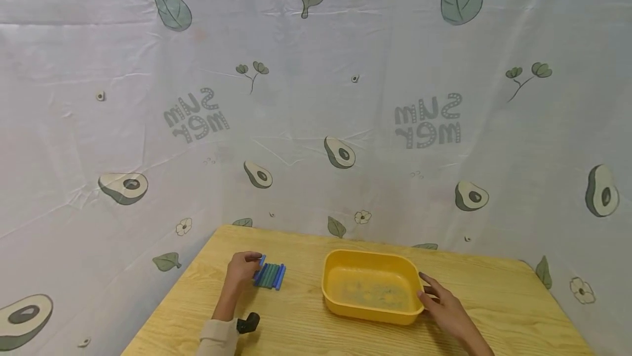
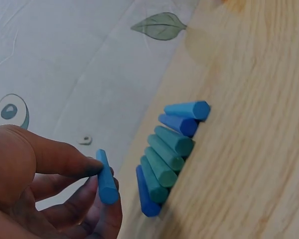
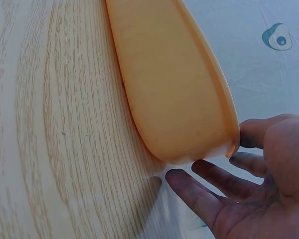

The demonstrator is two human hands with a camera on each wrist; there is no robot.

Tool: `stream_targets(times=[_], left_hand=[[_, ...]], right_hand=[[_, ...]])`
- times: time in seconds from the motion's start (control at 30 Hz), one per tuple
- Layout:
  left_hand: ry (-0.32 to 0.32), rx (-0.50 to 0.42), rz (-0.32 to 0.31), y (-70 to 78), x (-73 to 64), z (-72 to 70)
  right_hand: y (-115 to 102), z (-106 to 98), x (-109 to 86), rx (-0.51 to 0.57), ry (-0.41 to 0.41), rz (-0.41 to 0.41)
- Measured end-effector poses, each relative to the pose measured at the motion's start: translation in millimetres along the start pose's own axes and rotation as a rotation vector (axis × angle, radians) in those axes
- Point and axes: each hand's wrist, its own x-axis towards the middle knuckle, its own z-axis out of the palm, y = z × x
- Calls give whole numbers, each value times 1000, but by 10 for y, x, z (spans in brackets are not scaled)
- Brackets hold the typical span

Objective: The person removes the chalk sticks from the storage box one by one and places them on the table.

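Note:
Between thumb and fingertips, my left hand pinches a light blue chalk stick. Beside it, several more sticks lie side by side in a row on the table: a dark blue chalk at the near end, green chalks in the middle, and blue ones at the far end. A yellow plastic basin stands to the right of the row. At its right end is my right hand, thumb at the rim and the other fingers spread, fairly straight, along the outer wall below.
The light wood table runs back to a pale curtain printed with leaves and avocados. More curtain hangs along the left and right sides. A black object sits at the left wrist by the sleeve.

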Motion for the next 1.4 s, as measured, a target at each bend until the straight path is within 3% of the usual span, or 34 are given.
stream_targets(times=[0.23, 0.67, 0.97, 1.4], left_hand=[[47, 119, 27, -124, -3, 8], [102, 169, 60, -205, -10, -13], [88, 243, 84, -169, -37, -12], [53, 268, 26, -165, -159, -112]], right_hand=[[-7, -1, -33, 23, -2, -8], [-33, 12, -48, 7, -19, -21], [-56, -7, -76, 8, -27, -20], [-54, -57, -87, -42, -36, -21]])
